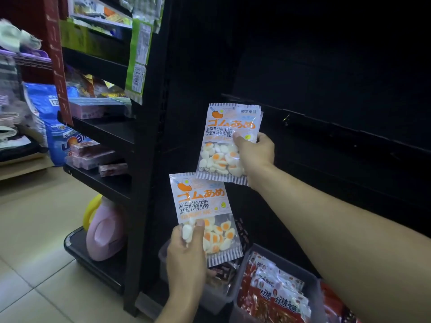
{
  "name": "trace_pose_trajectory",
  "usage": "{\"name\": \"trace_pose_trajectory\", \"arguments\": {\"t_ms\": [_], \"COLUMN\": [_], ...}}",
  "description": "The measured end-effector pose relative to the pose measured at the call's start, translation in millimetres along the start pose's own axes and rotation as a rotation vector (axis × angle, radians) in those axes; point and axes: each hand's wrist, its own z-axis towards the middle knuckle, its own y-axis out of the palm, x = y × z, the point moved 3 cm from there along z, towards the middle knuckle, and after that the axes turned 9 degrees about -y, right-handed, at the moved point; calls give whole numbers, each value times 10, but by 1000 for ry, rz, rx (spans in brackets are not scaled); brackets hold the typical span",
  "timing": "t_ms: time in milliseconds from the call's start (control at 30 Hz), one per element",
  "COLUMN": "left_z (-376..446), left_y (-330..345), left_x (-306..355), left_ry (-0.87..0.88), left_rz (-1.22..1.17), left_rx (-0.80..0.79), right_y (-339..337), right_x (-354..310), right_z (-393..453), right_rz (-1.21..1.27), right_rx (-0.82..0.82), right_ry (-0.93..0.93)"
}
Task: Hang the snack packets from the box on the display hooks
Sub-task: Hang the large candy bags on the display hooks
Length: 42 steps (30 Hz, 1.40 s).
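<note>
My right hand (255, 155) grips a white packet of egg-shaped gummies (227, 134) by its right side and holds it up against the dark display panel; a second packet edge seems to show behind it. Lower down, my left hand (185, 259) pinches another egg-gummy packet (200, 206) by its lower left edge. A dark rail with a small hook (286, 119) runs across the panel just right of the upper packet. Below my hands sits a clear box (210, 297) holding dark packets.
A grey bin of red snack packets (275, 297) stands at the bottom right. Black shelves (102, 129) with boxed goods rise on the left, a pink detergent bottle (105, 231) on the lowest one. Green packets (137, 59) hang at the top. Tiled floor spreads to the left.
</note>
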Motion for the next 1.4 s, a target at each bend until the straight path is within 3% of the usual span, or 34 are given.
{"name": "trace_pose_trajectory", "arguments": {"t_ms": [500,1400], "left_z": [-33,308], "left_y": [-14,-125], "left_x": [11,-39], "left_ry": [-18,-38], "left_rz": [19,-75], "left_rx": [9,-44], "right_y": [143,169], "right_x": [92,972], "right_z": [109,920], "right_rz": [66,-172], "right_rx": [12,68], "right_ry": [116,213]}}
